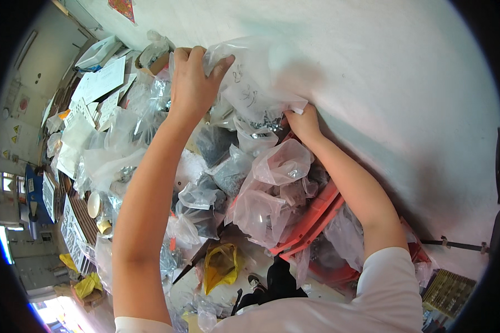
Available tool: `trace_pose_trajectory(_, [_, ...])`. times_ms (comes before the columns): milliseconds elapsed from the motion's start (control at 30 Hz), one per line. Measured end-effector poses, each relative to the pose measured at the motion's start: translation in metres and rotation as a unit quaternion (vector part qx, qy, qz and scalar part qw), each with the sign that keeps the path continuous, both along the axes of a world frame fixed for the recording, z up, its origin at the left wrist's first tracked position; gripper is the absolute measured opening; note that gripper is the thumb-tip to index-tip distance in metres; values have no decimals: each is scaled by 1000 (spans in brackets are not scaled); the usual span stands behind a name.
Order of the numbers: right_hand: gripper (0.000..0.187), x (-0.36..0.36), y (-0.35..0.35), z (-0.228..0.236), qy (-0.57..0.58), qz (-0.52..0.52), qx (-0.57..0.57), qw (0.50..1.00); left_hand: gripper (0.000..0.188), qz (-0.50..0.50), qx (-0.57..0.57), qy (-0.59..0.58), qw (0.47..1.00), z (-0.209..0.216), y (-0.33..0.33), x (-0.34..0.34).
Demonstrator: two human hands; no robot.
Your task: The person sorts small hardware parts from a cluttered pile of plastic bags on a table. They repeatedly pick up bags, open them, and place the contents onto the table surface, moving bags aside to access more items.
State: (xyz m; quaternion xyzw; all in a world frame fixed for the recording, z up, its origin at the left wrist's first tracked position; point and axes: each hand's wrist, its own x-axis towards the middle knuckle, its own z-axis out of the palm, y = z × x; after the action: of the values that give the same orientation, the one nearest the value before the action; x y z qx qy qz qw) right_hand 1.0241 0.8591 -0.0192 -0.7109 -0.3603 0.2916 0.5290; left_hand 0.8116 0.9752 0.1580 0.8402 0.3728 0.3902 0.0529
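A large see-through plastic bag [255, 75] with handwriting on it is spread out against the white wall. My left hand [193, 83] grips the upper left edge of this bag, fingers curled and thumb stretched along it. Lower and to the right, my right hand [305, 123] pinches the bag's corner, its fingertips partly hidden by the plastic. Small shiny metal parts [269, 121] show at the bottom of the bag or just behind it; I cannot tell which. Below them sits another open plastic bag [256, 139].
Many plastic bags of small parts are heaped beneath my arms, some with dark contents [214, 143]. Pinkish bags [266, 205] lie on red bins [311, 219] beside the wall [428, 83]. White sheets [100, 83] lie at far left. A yellow bag [222, 266] stands near my feet.
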Motion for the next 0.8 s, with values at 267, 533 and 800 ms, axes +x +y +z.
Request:
trace_pose_trajectory(267, [20,8,5,-18,-223,97,1,970,63,21,-55,-28,998,-14,17,-14])
trace_pose_trajectory(533, [28,10,18,-13,-338,154,-161,915,82,44,-95,-56,993,-23,30,-30])
trace_pose_trajectory(800, [29,-6,30,33,-249,64,-82,963,79,41,-143,-95,984,-15,40,-39])
